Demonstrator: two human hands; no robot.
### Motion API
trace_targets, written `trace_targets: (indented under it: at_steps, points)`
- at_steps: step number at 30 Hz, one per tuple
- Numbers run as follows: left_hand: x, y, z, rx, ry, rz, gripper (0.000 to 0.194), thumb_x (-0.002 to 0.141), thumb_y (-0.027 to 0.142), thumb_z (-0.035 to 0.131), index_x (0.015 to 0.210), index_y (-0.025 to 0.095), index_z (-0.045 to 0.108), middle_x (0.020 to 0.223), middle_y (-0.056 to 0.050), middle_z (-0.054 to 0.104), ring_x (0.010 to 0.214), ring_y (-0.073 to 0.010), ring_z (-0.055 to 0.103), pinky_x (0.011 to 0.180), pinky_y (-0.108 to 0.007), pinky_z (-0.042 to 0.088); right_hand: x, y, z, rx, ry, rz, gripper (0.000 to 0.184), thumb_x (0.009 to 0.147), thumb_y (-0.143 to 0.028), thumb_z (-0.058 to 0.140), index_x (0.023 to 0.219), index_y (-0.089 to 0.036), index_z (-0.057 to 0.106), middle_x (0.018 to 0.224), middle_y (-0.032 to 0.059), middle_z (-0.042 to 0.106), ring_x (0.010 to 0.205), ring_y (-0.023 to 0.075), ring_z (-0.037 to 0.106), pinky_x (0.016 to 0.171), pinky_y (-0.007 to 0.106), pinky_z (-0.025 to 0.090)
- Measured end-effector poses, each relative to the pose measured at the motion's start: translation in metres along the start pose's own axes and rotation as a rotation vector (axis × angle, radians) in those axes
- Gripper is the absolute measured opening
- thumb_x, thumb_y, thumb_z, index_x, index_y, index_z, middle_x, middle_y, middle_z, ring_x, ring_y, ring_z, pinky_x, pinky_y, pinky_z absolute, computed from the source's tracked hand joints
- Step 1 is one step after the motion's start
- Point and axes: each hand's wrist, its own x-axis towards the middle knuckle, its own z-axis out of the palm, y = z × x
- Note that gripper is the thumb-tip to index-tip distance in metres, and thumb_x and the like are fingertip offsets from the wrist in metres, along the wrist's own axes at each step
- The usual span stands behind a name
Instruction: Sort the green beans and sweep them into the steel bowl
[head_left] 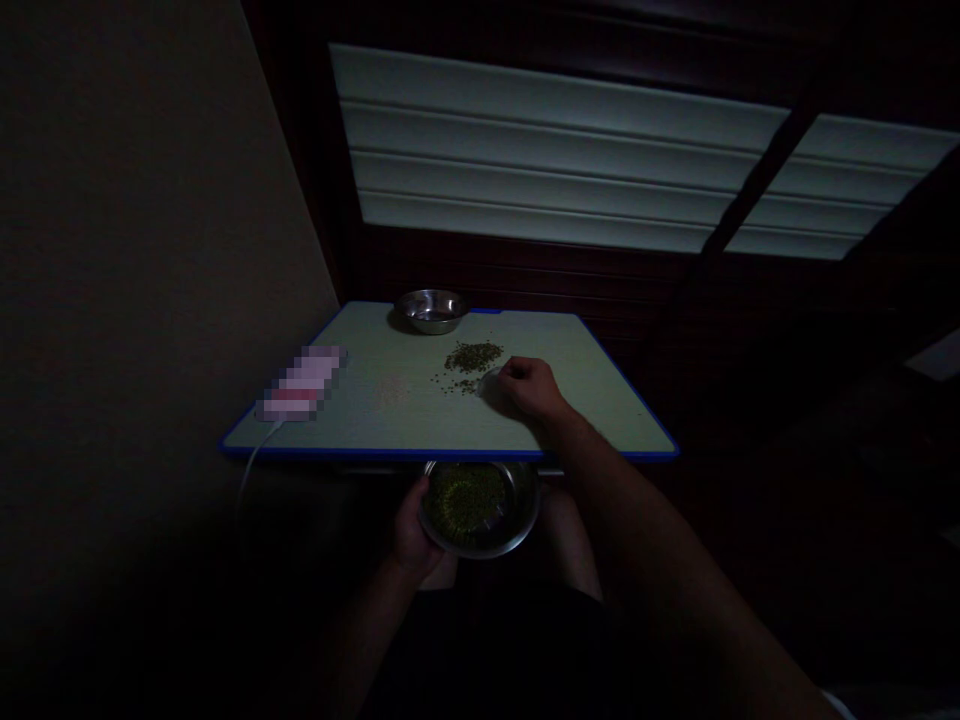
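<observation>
My left hand is closed on the rim of a steel bowl, held over my lap just below the table's front edge. Small green beans lie inside that bowl. On the tabletop my right hand is closed around a small, pale, translucent piece; its exact kind is too dim to make out. The piece touches or nearly touches the near right side of a loose pile of green-brown beans. Some beans are scattered in front of the pile.
A second steel bowl stands at the back of the pale, blue-edged table. A blurred pink phone-like object with a white cable lies at the left. Faint pale bits are left of the pile. A wall borders the left.
</observation>
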Motion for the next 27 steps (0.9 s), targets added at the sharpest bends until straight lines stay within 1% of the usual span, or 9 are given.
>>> trace_targets:
  at_steps: [4, 7, 12, 16, 21, 27]
  points:
    - [-0.0008, 0.0006, 0.0011, -0.011, 0.004, 0.002, 0.028, 0.080, 0.034, 0.054, 0.089, 0.015, 0.072, 0.087, -0.010, 0.076, 0.100, -0.0291, 0.067, 0.095, -0.046, 0.047, -0.0001, -0.0010, -0.0002, -0.005, 0.034, 0.020, 0.013, 0.063, -0.027, 0.050, 0.061, -0.017, 0.057, 0.058, -0.0005, 0.055, 0.061, 0.0129, 0.048, 0.059, 0.025, 0.037]
    - [-0.0005, 0.0006, 0.0013, -0.014, 0.009, 0.002, 0.028, 0.081, 0.033, 0.053, 0.089, 0.015, 0.072, 0.086, -0.010, 0.076, 0.098, -0.0286, 0.068, 0.095, -0.045, 0.048, 0.0005, 0.0003, 0.0001, -0.020, 0.035, 0.033, 0.013, 0.062, -0.027, 0.050, 0.061, -0.017, 0.057, 0.058, -0.0005, 0.055, 0.060, 0.0128, 0.048, 0.059, 0.026, 0.036]
    - [0.0000, 0.0004, 0.0014, -0.016, 0.042, 0.006, 0.028, 0.082, 0.032, 0.052, 0.089, 0.014, 0.072, 0.087, -0.010, 0.076, 0.097, -0.0279, 0.068, 0.095, -0.044, 0.048, 0.0002, 0.0031, 0.0004, 0.005, -0.025, 0.027, 0.013, 0.061, -0.028, 0.050, 0.060, -0.017, 0.056, 0.057, -0.0012, 0.052, 0.057, 0.0119, 0.045, 0.056, 0.025, 0.034]
    - [-0.0001, -0.0001, 0.0009, -0.020, 0.030, 0.000, 0.029, 0.081, 0.032, 0.053, 0.091, 0.013, 0.072, 0.088, -0.012, 0.076, 0.100, -0.0293, 0.067, 0.096, -0.045, 0.047, 0.0005, 0.0039, 0.0001, 0.013, -0.019, 0.019, 0.013, 0.062, -0.029, 0.051, 0.059, -0.017, 0.055, 0.056, -0.0015, 0.051, 0.057, 0.0114, 0.044, 0.056, 0.025, 0.034]
    - [0.0000, -0.0003, 0.0012, -0.028, 0.052, -0.003, 0.028, 0.081, 0.031, 0.052, 0.088, 0.014, 0.072, 0.085, -0.010, 0.076, 0.096, -0.0276, 0.068, 0.095, -0.043, 0.048, 0.0002, 0.0016, 0.0002, 0.037, -0.044, 0.012, 0.015, 0.061, -0.030, 0.052, 0.060, -0.016, 0.057, 0.057, -0.0013, 0.052, 0.057, 0.0111, 0.044, 0.056, 0.024, 0.035]
    - [0.0005, -0.0005, -0.0001, -0.010, 0.024, 0.009, 0.029, 0.079, 0.034, 0.055, 0.091, 0.013, 0.072, 0.088, -0.010, 0.076, 0.100, -0.0296, 0.067, 0.096, -0.046, 0.047, -0.0024, -0.0019, 0.0016, 0.106, -0.081, 0.025, 0.015, 0.059, -0.031, 0.055, 0.059, -0.015, 0.058, 0.055, -0.0015, 0.052, 0.054, 0.0102, 0.043, 0.053, 0.024, 0.034]
